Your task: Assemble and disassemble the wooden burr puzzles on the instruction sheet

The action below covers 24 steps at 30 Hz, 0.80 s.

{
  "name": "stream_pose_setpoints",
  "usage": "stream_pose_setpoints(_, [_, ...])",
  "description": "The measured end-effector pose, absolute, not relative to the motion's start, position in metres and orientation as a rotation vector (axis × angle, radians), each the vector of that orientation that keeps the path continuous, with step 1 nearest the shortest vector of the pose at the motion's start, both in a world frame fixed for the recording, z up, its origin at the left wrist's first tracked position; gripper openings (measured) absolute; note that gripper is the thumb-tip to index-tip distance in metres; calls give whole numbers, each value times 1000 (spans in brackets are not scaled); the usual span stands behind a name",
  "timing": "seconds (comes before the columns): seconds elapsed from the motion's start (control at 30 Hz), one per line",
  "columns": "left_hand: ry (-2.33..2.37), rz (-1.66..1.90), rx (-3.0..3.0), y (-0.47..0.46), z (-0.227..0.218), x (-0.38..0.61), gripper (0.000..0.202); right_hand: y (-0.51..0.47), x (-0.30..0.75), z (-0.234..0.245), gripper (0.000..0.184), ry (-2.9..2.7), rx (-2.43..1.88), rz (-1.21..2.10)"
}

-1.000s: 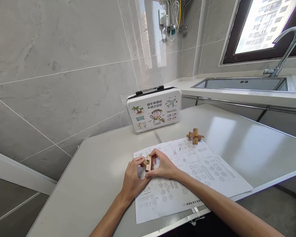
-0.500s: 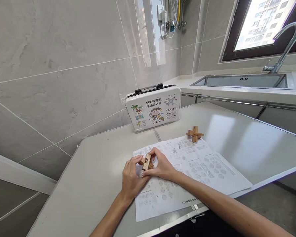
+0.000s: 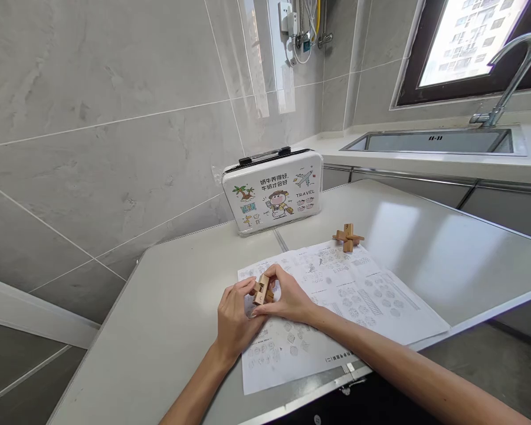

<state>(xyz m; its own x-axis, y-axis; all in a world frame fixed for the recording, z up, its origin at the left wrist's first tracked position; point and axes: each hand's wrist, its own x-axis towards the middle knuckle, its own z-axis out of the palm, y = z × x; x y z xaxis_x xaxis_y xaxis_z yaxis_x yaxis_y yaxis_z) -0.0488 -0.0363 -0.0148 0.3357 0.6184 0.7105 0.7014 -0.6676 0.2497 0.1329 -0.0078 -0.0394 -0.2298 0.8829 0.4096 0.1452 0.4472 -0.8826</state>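
Note:
Between both hands is a wooden interlocking puzzle (image 3: 261, 290), made of notched bars with a dark mark on one end. My left hand (image 3: 236, 310) grips it from the left, thumb below and fingers at its left side. From the right, my right hand (image 3: 289, 298) pinches it with the thumb near the bottom and a finger at the top. Both hands are over a printed instruction sheet (image 3: 310, 348) with many small diagrams. A second wooden puzzle (image 3: 348, 237), cross-shaped and assembled, rests at the sheet's far edge.
A white cartoon-printed case (image 3: 274, 192) stands upright at the back of the grey folding table (image 3: 177, 295), against the tiled wall. Behind on the right are a counter with a sink (image 3: 433, 141) and a faucet (image 3: 513, 77). A metal latch (image 3: 349, 372) sits on the table's near edge.
The long bar of the held puzzle has shifted slightly, and the notch in its middle looks narrower. The hands keep nearly the same grip. The view has moved a little.

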Motion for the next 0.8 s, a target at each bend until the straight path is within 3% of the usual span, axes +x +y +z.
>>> stream_pose_setpoints(0.5, [-1296, -1290, -2531, -42, -9, -42, 53, -9, 133, -38, 70, -1684, -962, 994])
stream_pose_setpoints(0.7, [-1540, -1449, -2545, -42, -4, -39, 54, -5, 136, -33, 35, -1583, -823, 1131])
stream_pose_setpoints(0.8, [-1609, -1467, -2588, -43, -1, -39, 56, -2, 138, -30, 31, -1504, -762, 1213])
